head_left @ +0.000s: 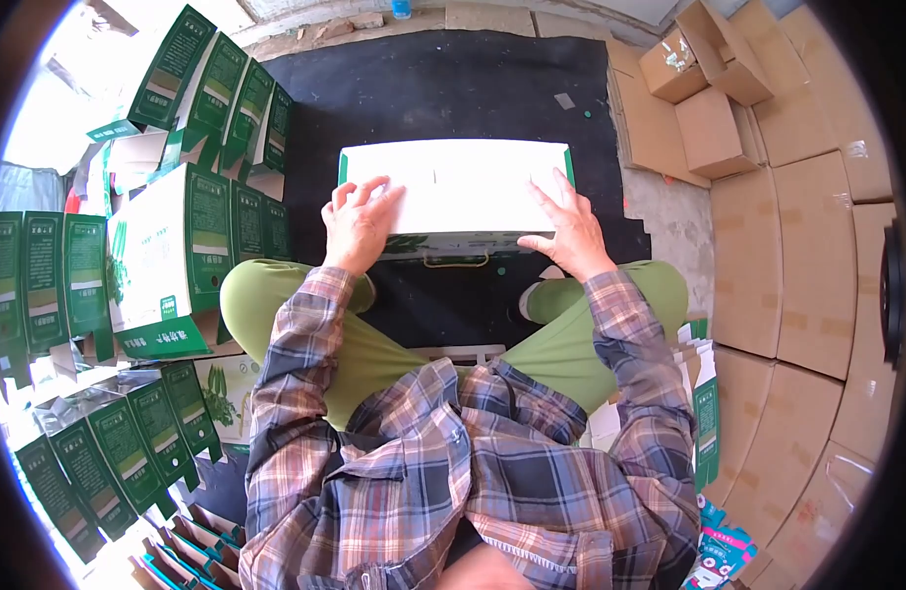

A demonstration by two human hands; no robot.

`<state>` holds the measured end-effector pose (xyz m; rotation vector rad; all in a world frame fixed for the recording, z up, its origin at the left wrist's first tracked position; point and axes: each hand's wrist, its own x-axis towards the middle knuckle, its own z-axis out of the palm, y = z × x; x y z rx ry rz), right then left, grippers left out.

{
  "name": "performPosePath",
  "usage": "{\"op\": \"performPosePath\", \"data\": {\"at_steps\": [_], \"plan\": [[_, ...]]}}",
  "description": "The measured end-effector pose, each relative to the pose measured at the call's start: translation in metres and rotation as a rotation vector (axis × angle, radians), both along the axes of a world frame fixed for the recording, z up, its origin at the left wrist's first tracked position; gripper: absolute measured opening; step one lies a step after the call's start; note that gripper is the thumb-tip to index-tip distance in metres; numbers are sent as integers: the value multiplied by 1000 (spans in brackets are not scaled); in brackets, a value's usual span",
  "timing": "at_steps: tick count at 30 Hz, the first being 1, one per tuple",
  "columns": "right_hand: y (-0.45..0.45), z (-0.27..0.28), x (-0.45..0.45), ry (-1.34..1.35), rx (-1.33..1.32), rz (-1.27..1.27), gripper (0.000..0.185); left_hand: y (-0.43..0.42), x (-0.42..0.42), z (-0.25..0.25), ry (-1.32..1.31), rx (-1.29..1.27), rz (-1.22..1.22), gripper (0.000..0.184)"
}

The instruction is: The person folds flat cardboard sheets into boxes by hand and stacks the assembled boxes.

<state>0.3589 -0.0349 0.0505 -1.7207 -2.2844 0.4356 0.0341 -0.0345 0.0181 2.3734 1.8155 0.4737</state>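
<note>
White and green cardboard box [473,187], upper centre, looks stiff, light – best held by both ends. Left hand [360,222], slightly curled, and right hand [573,232], spread, rest open against it.

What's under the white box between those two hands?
Black sheeting shows around the white box; whatever lies directly beneath is covered by the box, so I can't tell.

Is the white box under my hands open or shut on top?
Shut: a flat white panel spans the box from edge to edge.
</note>
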Motion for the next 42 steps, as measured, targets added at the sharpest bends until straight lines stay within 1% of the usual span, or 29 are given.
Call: {"op": "performPosePath", "data": {"at_steps": [1, 2, 3, 4, 5, 7, 8, 10, 11, 13, 16, 20, 22, 26, 28, 29, 31, 33, 34, 35, 37, 38, 39, 41, 42], "plan": [[1, 0, -1, -32, -8, 0, 74, -2, 3, 9, 0, 3, -1, 46], [2, 1, -2, -33, -6, -1, 74, -6, 7, 18, -2, -32, -8, 50], [2, 2, -3, -28, -25, -7, 75, -6, 10, 22, -5, -68, -16, 55], [1, 3, -3, -23, -46, -13, 76, -6, 11, 21, 18, -87, -17, 65], [1, 3, -3, -24, -49, -15, 76, -6, 12, 20, 16, -89, -19, 65], [-1, 4, -4, -36, -50, 9, 68, -7, 14, 20, 77, -126, -13, 60], [-1, 3, -3, -37, -53, 12, 68, -7, 13, 19, 75, -129, -11, 60], [-2, 0, -2, -54, -26, 40, 59, -6, 12, 17, 88, -156, -56, 56], [-4, -1, -2, -54, -33, 39, 59, -7, 12, 16, 88, -164, -57, 56], [-2, -1, -1, -40, -38, 47, 53, -6, 12, 15, 106, -149, -72, 52], [-2, 1, -3, -56, -50, 50, 49, -6, 12, 15, 113, -156, -74, 50], [-4, -5, 0, -89, -56, 54, 48, -7, 12, 16, 113, -162, -76, 50], [-6, -11, 2, -62, 55, 64, 41, -7, 13, 17, 119, -173, -72, 50], [-5, -7, 6, -26, 112, 65, 46, -10, 12, 24, 85, -130, -61, 53], [0, -2, 9, 202, 59, -125, 53, -11, 6, 26, -147, 8, 34, 56], [7, -17, 20, 262, 250, -147, 54, -7, -2, 16, -218, 125, 110, 55], [21, -40, 46, 527, -56, -406, 45, 2, -18, 0, -655, 62, 401, 49], [25, -23, 52, 718, -647, -663, 41, 15, -46, -43, -686, 76, 567, 44], [27, -39, 59, 705, -745, -660, 39, 22, -62, -75, -844, -34, 621, 44], [27, -50, 59, 705, -810, -699, 43, 19, -50, -34, -1102, -538, 852, 45], [25, -72, 61, 702, -886, -642, 51, 23, -54, -47, -1209, -827, 907, 52], [26, -77, 60, 701, -893, -671, 55, 21, -52, -56, -1284, -753, 719, 59], [26, -82, 61, 701, -902, -701, 59, 23, -56, -63, -1352, -931, 835, 63], [29, -70, 61, 676, -878, -710, 61, 22, -58, -58, -1469, -983, 740, 59], [27, -64, 64, 736, -811, -639, 59, 22, -59, -56, -1471, -979, 737, 59]]}}
